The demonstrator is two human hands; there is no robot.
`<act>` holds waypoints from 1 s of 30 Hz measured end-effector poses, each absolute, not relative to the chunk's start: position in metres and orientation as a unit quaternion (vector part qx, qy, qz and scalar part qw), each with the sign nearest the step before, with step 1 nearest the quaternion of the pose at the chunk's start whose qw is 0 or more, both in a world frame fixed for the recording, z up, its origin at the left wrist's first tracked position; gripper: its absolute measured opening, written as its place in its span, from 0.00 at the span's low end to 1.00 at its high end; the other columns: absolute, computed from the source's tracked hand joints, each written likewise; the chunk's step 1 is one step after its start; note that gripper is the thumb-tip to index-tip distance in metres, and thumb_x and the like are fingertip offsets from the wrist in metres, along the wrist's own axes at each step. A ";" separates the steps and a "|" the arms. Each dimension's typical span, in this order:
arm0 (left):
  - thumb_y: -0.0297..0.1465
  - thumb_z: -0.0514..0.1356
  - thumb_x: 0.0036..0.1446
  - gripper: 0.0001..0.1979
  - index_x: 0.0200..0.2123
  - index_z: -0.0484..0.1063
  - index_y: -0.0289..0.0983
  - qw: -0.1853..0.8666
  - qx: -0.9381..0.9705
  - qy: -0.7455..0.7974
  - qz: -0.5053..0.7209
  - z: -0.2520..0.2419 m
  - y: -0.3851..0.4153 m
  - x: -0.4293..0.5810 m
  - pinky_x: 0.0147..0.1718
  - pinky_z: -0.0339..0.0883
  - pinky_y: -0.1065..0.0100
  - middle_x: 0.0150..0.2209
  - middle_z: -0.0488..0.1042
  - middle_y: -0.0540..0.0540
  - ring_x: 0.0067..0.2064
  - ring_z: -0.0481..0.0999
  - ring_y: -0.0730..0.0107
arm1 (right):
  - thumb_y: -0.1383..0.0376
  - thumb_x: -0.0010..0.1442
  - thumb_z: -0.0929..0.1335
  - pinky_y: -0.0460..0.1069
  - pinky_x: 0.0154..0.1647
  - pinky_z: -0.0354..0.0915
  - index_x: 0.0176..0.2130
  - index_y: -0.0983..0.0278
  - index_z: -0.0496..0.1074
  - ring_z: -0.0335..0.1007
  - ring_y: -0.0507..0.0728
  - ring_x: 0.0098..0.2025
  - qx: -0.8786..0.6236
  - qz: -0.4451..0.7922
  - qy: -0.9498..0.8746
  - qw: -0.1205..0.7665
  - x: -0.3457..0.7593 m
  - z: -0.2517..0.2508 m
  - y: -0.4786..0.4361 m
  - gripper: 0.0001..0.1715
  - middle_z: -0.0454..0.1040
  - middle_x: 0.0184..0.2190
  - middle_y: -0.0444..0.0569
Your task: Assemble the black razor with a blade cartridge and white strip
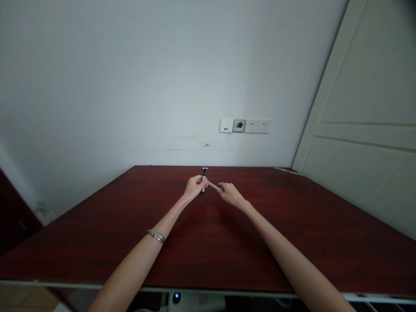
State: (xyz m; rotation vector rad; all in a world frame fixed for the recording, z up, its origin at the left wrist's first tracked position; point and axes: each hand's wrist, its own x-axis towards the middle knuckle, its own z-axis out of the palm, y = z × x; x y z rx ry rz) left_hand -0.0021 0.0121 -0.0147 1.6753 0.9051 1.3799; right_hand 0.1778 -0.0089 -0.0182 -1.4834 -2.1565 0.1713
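Observation:
Both my arms reach far out over a dark red wooden table (292, 242). My left hand (194, 187) is closed around a small upright razor-like tool (203, 175) with a dark head and a pale handle, held standing on the tabletop. My right hand (229, 193) pinches the end of a thin pale stick-like piece (213, 185) that points up and left toward the tool's handle. Whether the piece touches the tool I cannot tell. A silver bracelet (156, 235) sits on my left wrist.
A white wall stands behind the table with a row of sockets (245, 126). A pale door (367, 130) runs along the right side. Under the table's near edge a white device (195, 301) shows.

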 end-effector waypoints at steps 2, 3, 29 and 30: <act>0.31 0.60 0.47 0.08 0.29 0.71 0.31 0.362 0.660 0.357 0.552 -0.015 0.015 -0.004 0.31 0.67 0.70 0.26 0.75 0.44 0.29 0.74 0.70 | 0.69 0.55 0.62 0.47 0.38 0.60 0.43 0.66 0.71 0.69 0.56 0.37 -0.504 0.052 -0.805 0.308 0.191 -0.007 -0.004 0.16 0.74 0.37 0.54; 0.30 0.59 0.46 0.07 0.29 0.71 0.31 0.354 0.662 0.360 0.555 -0.015 0.016 -0.005 0.32 0.67 0.69 0.27 0.75 0.44 0.30 0.75 0.69 | 0.69 0.56 0.62 0.47 0.39 0.61 0.44 0.65 0.71 0.69 0.56 0.37 -0.481 0.044 -0.808 0.336 0.198 -0.002 -0.001 0.17 0.74 0.37 0.53; 0.33 0.61 0.44 0.11 0.30 0.75 0.31 0.343 0.727 0.357 0.476 -0.030 0.015 0.000 0.34 0.67 0.67 0.29 0.77 0.43 0.32 0.75 0.64 | 0.66 0.58 0.61 0.45 0.36 0.62 0.50 0.56 0.68 0.66 0.52 0.34 -0.378 -0.025 -0.840 0.389 0.240 0.026 -0.021 0.20 0.70 0.36 0.49; 0.33 0.61 0.44 0.11 0.30 0.75 0.31 0.351 0.724 0.356 0.476 -0.030 0.014 0.001 0.33 0.67 0.67 0.28 0.77 0.43 0.32 0.75 0.64 | 0.66 0.58 0.62 0.45 0.36 0.62 0.50 0.56 0.68 0.66 0.52 0.34 -0.393 -0.027 -0.831 0.393 0.240 0.026 -0.021 0.20 0.70 0.36 0.49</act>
